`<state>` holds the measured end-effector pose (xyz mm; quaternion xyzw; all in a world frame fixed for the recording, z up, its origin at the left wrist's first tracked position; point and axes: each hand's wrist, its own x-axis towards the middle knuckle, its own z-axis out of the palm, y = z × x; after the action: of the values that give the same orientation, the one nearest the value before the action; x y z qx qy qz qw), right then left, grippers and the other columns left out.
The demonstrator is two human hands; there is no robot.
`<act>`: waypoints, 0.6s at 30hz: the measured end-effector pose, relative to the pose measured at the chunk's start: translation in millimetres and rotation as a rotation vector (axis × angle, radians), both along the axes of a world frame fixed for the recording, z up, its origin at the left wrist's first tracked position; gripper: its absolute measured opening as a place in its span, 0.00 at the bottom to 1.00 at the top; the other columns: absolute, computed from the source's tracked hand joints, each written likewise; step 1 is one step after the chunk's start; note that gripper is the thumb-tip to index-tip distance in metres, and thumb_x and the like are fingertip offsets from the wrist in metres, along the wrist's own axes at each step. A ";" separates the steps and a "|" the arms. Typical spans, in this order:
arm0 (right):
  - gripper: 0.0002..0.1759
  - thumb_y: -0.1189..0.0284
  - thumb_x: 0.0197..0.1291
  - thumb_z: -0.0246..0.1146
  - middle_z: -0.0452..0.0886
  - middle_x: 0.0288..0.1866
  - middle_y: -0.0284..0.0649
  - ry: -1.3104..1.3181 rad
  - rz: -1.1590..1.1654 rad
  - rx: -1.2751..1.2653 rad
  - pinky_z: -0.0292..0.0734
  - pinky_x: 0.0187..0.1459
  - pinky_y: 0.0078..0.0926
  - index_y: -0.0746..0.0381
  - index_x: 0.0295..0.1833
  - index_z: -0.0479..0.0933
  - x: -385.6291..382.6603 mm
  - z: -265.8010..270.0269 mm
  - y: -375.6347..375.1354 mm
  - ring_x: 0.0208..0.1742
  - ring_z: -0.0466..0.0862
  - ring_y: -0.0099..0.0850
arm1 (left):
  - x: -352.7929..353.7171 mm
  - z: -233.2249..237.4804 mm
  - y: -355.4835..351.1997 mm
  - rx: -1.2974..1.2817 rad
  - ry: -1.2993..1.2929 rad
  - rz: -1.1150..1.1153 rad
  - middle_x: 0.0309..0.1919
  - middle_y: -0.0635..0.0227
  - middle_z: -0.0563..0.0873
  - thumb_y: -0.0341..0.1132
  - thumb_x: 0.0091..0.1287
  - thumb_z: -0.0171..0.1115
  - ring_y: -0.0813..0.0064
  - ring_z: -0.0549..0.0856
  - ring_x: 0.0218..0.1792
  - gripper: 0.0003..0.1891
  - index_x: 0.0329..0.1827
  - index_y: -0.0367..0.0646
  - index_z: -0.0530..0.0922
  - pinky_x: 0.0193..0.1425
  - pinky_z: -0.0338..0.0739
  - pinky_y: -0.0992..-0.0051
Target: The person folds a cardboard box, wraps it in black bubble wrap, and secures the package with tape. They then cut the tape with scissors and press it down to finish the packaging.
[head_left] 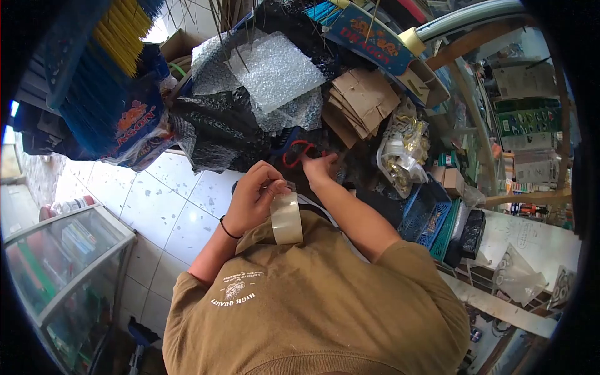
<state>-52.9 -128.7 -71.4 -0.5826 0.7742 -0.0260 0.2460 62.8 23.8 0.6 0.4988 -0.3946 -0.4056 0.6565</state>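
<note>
My left hand (253, 197), with a black band at the wrist, is closed with its fingers pinched at the top of a roll of packing tape (287, 220). The shiny tan roll hangs in front of my shirt. My right hand (320, 170) reaches forward over the dark work surface, its fingers curled at the red loop handles of what look like scissors (299, 153). The blades are hidden. Just beyond lie a bubble-wrapped package (275, 72) and black bubble wrap (215, 122).
Folded cardboard pieces (362, 100) and a clear tub of small parts (403, 153) lie to the right, with a blue basket (428, 215) nearer. Brooms (100, 94) stand at left above the tiled floor (159, 200). A glass case (69, 250) stands at lower left.
</note>
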 end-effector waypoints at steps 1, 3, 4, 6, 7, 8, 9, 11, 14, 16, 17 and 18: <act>0.51 0.49 0.38 0.73 0.65 0.60 0.54 0.083 -0.075 0.046 0.64 0.61 0.39 0.66 0.61 0.57 5.8 4.3 -1.0 0.62 0.68 0.47 | 0.6 0.5 1.2 -0.003 -0.004 -0.008 0.34 0.64 0.72 0.23 0.65 0.54 0.73 0.84 0.35 0.02 0.35 0.32 0.72 0.36 0.77 0.80; 0.53 0.49 0.35 0.74 0.63 0.62 0.54 0.089 -0.106 0.088 0.64 0.61 0.39 0.64 0.63 0.55 8.7 0.4 -6.4 0.63 0.67 0.47 | 1.4 1.3 3.5 0.030 0.004 0.005 0.34 0.64 0.72 0.24 0.65 0.54 0.74 0.84 0.35 0.03 0.35 0.32 0.72 0.37 0.77 0.80; 0.56 0.50 0.33 0.74 0.60 0.64 0.54 0.098 -0.130 0.132 0.64 0.61 0.39 0.61 0.65 0.54 9.9 -1.3 -9.0 0.64 0.65 0.48 | 1.9 1.4 4.2 0.024 0.003 0.005 0.34 0.64 0.72 0.24 0.65 0.54 0.74 0.84 0.35 0.03 0.35 0.32 0.72 0.37 0.77 0.80; 0.54 0.50 0.34 0.73 0.61 0.64 0.55 0.133 -0.145 0.133 0.64 0.62 0.39 0.61 0.65 0.54 15.8 -4.8 -11.3 0.63 0.66 0.48 | 3.0 1.6 4.5 0.046 0.038 -0.005 0.35 0.65 0.72 0.25 0.68 0.52 0.75 0.81 0.35 0.05 0.34 0.31 0.71 0.41 0.77 0.79; 0.53 0.51 0.35 0.73 0.62 0.64 0.55 0.170 -0.158 0.141 0.64 0.62 0.39 0.61 0.65 0.55 18.5 -7.7 -14.0 0.63 0.67 0.48 | 3.0 2.3 4.4 0.037 0.035 -0.001 0.35 0.65 0.72 0.25 0.68 0.52 0.75 0.81 0.35 0.05 0.34 0.31 0.71 0.41 0.77 0.79; 0.53 0.51 0.35 0.73 0.62 0.64 0.55 0.167 -0.153 0.132 0.64 0.62 0.39 0.61 0.65 0.55 -0.2 -52.4 -34.1 0.63 0.67 0.48 | 2.8 3.0 4.5 0.015 0.040 0.007 0.35 0.65 0.72 0.25 0.68 0.52 0.75 0.81 0.35 0.05 0.34 0.32 0.71 0.41 0.76 0.79; 0.51 0.52 0.36 0.72 0.64 0.63 0.56 0.164 -0.300 0.090 0.63 0.63 0.38 0.61 0.64 0.56 -16.2 -99.3 -47.8 0.63 0.67 0.48 | 3.8 3.7 4.3 -0.007 0.045 0.015 0.34 0.65 0.71 0.25 0.68 0.52 0.75 0.81 0.35 0.04 0.35 0.32 0.71 0.40 0.76 0.80; 0.49 0.53 0.37 0.71 0.65 0.63 0.56 0.159 -0.447 0.049 0.63 0.63 0.38 0.62 0.64 0.57 -19.9 -106.0 -54.2 0.64 0.67 0.48 | 6.8 5.5 6.3 -0.013 0.015 0.023 0.34 0.65 0.71 0.25 0.68 0.52 0.76 0.81 0.35 0.04 0.35 0.32 0.71 0.40 0.76 0.80; 0.45 0.57 0.42 0.70 0.68 0.61 0.55 0.129 -0.155 0.055 0.67 0.60 0.40 0.65 0.62 0.58 15.2 -2.7 -5.0 0.61 0.71 0.49 | 7.9 -2.4 8.3 -0.022 -0.003 0.049 0.35 0.65 0.72 0.24 0.66 0.53 0.75 0.83 0.35 0.02 0.36 0.32 0.71 0.38 0.76 0.81; 0.43 0.60 0.40 0.72 0.69 0.60 0.55 0.025 -0.090 0.009 0.68 0.60 0.39 0.65 0.60 0.60 8.3 8.7 0.3 0.61 0.71 0.50 | 8.1 -3.8 7.3 -0.034 0.005 0.069 0.35 0.64 0.73 0.22 0.65 0.54 0.74 0.84 0.35 0.01 0.36 0.33 0.72 0.37 0.77 0.82; 0.43 0.60 0.40 0.72 0.69 0.60 0.55 0.024 -0.089 0.005 0.68 0.60 0.39 0.65 0.60 0.60 0.8 4.5 2.4 0.61 0.71 0.50 | 7.9 -1.5 6.7 -0.033 0.020 0.069 0.35 0.64 0.73 0.22 0.65 0.54 0.74 0.84 0.35 0.01 0.36 0.33 0.72 0.37 0.78 0.81; 0.42 0.61 0.39 0.72 0.69 0.59 0.54 -0.002 -0.053 -0.016 0.69 0.58 0.39 0.65 0.58 0.61 -8.7 -5.2 3.5 0.59 0.72 0.50 | 7.6 0.4 5.5 -0.033 0.034 0.069 0.35 0.64 0.73 0.22 0.65 0.54 0.74 0.84 0.35 0.02 0.36 0.32 0.72 0.37 0.78 0.81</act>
<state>-61.5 -125.2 -76.6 -0.5638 0.7889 -0.0393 0.2413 70.4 29.4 1.0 0.4943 -0.3724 -0.3846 0.6849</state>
